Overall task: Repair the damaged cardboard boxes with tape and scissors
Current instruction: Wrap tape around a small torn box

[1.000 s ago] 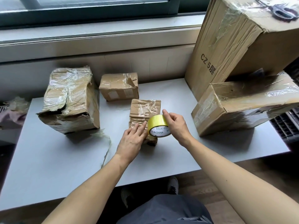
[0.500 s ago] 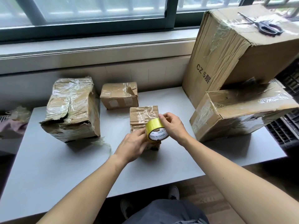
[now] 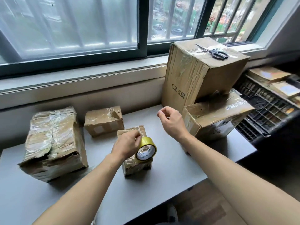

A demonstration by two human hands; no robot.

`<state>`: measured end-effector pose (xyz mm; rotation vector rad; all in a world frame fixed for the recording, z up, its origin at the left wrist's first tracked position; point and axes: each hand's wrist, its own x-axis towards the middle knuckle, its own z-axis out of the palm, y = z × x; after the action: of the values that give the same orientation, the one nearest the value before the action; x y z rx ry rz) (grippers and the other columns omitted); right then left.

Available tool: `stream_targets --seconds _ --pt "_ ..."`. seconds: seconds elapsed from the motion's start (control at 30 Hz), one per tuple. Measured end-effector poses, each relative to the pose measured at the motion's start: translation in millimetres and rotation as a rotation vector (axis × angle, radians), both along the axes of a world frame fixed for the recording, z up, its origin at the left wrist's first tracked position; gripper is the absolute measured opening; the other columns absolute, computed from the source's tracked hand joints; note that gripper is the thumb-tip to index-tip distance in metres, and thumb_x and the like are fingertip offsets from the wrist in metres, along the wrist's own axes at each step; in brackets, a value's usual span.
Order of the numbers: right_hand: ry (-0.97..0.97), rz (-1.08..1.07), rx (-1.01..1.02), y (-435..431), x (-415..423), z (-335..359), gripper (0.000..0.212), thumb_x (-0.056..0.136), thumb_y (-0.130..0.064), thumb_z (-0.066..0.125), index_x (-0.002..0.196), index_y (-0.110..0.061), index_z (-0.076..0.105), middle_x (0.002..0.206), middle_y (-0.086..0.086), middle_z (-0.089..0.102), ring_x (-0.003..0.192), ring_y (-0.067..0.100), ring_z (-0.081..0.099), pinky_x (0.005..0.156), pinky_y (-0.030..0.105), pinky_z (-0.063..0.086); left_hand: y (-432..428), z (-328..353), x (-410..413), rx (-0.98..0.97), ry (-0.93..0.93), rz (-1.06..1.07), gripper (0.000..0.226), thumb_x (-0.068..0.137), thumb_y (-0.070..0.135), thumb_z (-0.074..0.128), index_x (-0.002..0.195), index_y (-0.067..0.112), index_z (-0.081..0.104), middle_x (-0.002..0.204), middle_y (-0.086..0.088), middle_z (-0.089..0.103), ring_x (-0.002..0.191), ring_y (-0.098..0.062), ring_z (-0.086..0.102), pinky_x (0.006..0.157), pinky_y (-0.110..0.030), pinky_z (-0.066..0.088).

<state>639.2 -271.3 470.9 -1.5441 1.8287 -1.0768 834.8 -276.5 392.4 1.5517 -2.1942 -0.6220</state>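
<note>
A small crumpled cardboard box (image 3: 135, 165) stands on the grey table (image 3: 170, 161). On top of it sits a yellow tape roll (image 3: 146, 151), and my left hand (image 3: 127, 144) grips the roll at its upper left edge. My right hand (image 3: 172, 123) hovers in the air above the table to the right of the roll, its fingers loosely curled and holding nothing. Black scissors (image 3: 214, 51) lie on top of the tall box (image 3: 194, 78) marked CZ at the back right.
A large torn, taped box (image 3: 52, 143) lies at the left, with a smaller taped box (image 3: 103, 122) behind the middle. A low box (image 3: 217, 117) leans by the tall one. A black crate (image 3: 266, 109) holding packets sits right of the table. A window sill runs behind.
My right hand has let go of the tape roll and risen up and to the right. My left hand has taken hold of the roll. The camera has tilted up toward the window.
</note>
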Motion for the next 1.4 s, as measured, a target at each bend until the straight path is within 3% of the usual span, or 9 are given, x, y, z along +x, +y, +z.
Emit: stream_targets --seconds 0.17,0.3,0.63,0.73,0.87,1.0,1.17,1.3,1.4 --pt "0.007 -0.064 -0.082 -7 -27 30 0.019 0.097 -0.027 0.056 0.086 -0.017 0.069 0.078 -0.006 0.068 0.075 0.008 0.062 0.067 0.021 0.046 -25 42 -29 -0.102 0.032 -0.051 0.015 0.096 0.027 0.054 0.098 0.020 0.068 0.099 0.003 0.071 0.096 -0.022 0.063 0.080 -0.035 0.050" --pt "0.004 -0.068 -0.146 -21 -51 58 0.015 0.096 -0.025 0.060 0.086 -0.017 0.067 0.074 -0.010 0.064 0.069 0.002 0.059 0.063 0.013 0.044 -51 89 -60 -0.160 0.122 -0.030 0.011 0.094 0.027 0.056 0.099 0.026 0.066 0.096 0.006 0.072 0.092 -0.019 0.065 0.081 -0.035 0.052" --pt "0.156 -0.027 -0.322 -101 -140 132 0.011 0.097 -0.022 0.057 0.091 -0.014 0.063 0.083 0.001 0.064 0.079 0.014 0.062 0.067 0.027 0.049 -96 176 -137 -0.245 0.157 -0.013 0.015 0.096 0.024 0.054 0.101 0.022 0.068 0.096 0.005 0.072 0.088 -0.015 0.066 0.083 -0.034 0.054" --pt "0.285 -0.059 -0.264 -132 -172 140 0.016 0.096 -0.023 0.054 0.104 -0.014 0.064 0.100 0.010 0.067 0.103 0.026 0.059 0.085 0.039 0.052 -104 188 -156 -0.250 0.169 0.012 0.016 0.097 0.022 0.052 0.104 0.022 0.067 0.098 0.003 0.072 0.092 -0.019 0.065 0.084 -0.037 0.054" --pt "0.584 -0.120 -0.007 -160 -205 145 0.040 0.098 -0.029 0.047 0.132 -0.010 0.054 0.130 0.015 0.058 0.126 0.033 0.043 0.102 0.041 0.038 -106 201 -174 -0.263 0.141 0.035 0.019 0.098 0.023 0.050 0.111 0.020 0.063 0.100 0.002 0.071 0.093 -0.018 0.064 0.086 -0.034 0.052" --pt "0.585 -0.117 0.151 -179 -218 137 0.044 0.100 -0.032 0.045 0.140 -0.012 0.047 0.144 0.015 0.050 0.139 0.036 0.035 0.113 0.044 0.029 -108 204 -176 -0.244 0.141 0.073 0.019 0.099 0.022 0.050 0.115 0.020 0.062 0.102 0.002 0.070 0.091 -0.016 0.064 0.086 -0.030 0.051" --pt "0.546 -0.088 -0.040 -187 -215 139 0.027 0.093 -0.016 0.057 0.120 -0.011 0.056 0.119 0.013 0.059 0.120 0.032 0.050 0.108 0.049 0.038 -108 200 -170 -0.212 0.171 0.128 0.017 0.098 0.019 0.052 0.112 0.019 0.062 0.097 0.002 0.069 0.084 -0.014 0.064 0.084 -0.029 0.051" --pt "0.246 0.048 -0.261 -169 -182 147 0.023 0.089 -0.009 0.067 0.108 -0.007 0.055 0.093 0.006 0.059 0.086 0.022 0.062 0.071 0.025 0.050 -104 202 -167 -0.110 0.340 0.202 0.019 0.101 0.021 0.048 0.110 0.014 0.062 0.094 0.002 0.069 0.075 -0.016 0.066 0.072 -0.024 0.051" --pt "0.142 0.225 -0.318 -145 -139 149 0.021 0.086 -0.011 0.067 0.104 -0.009 0.056 0.089 0.006 0.062 0.081 0.021 0.062 0.068 0.032 0.053 -102 205 -165 0.017 0.505 0.266 0.028 0.105 0.027 0.041 0.110 0.008 0.061 0.093 -0.004 0.069 0.067 -0.015 0.064 0.057 -0.014 0.046"
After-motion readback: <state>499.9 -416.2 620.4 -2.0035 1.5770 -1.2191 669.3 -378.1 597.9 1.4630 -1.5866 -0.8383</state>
